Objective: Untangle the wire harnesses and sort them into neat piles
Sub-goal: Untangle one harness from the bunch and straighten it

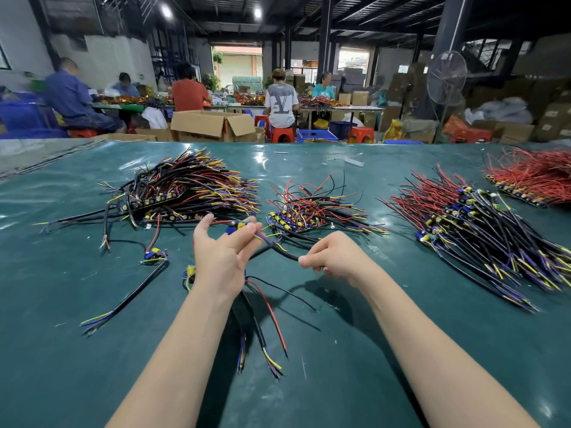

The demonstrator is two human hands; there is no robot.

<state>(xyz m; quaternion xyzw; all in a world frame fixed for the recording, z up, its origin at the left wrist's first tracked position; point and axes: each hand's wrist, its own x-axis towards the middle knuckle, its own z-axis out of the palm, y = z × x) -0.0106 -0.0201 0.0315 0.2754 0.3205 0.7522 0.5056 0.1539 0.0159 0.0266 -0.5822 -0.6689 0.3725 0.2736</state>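
Stretching over the green bench (92, 366), a wire harness (287, 254) spans both hands — left hand (221, 257) fingers pinch its blue-and-yellow end, right hand (335, 257) fingers clamp its black sleeve. Beyond lie left pile (185, 186), centre pile (312, 208), right pile (463, 217); distant T-shirt (280, 105) lettering unreadable.

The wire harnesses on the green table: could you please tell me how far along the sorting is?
Done: left pile, centre pile, right pile and far-right pile. In hand: the left hand and right hand hold one harness. Left: loose harnesses beside and under the left arm.
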